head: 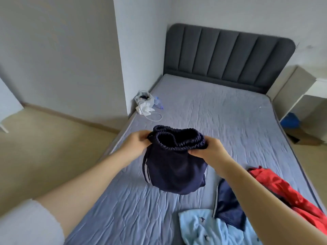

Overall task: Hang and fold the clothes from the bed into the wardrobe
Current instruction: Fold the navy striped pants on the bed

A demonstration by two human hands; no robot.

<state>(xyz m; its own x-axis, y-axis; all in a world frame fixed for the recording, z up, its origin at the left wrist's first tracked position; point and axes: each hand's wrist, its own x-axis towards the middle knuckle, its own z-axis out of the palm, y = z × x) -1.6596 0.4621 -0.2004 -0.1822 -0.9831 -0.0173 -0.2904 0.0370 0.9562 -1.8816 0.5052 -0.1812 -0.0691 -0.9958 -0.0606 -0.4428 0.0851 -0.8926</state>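
Observation:
A pair of navy shorts (175, 167) with white side stripes hangs above the bed (221, 121), its elastic waistband held open. My left hand (136, 143) grips the waistband's left side and my right hand (210, 150) grips its right side. The shorts' lower end touches the grey-blue sheet. At the near right of the bed lie a red garment (283, 190), a dark navy piece (228, 207) and a light blue patterned shirt (212, 228). No wardrobe is in view.
A plastic bag (144, 101), a bottle and a white cable lie at the bed's far left edge beside a wall corner. A dark padded headboard (230, 52) stands at the far end. White shelving (304, 103) with a blue item stands right of the bed. Beige floor spreads left.

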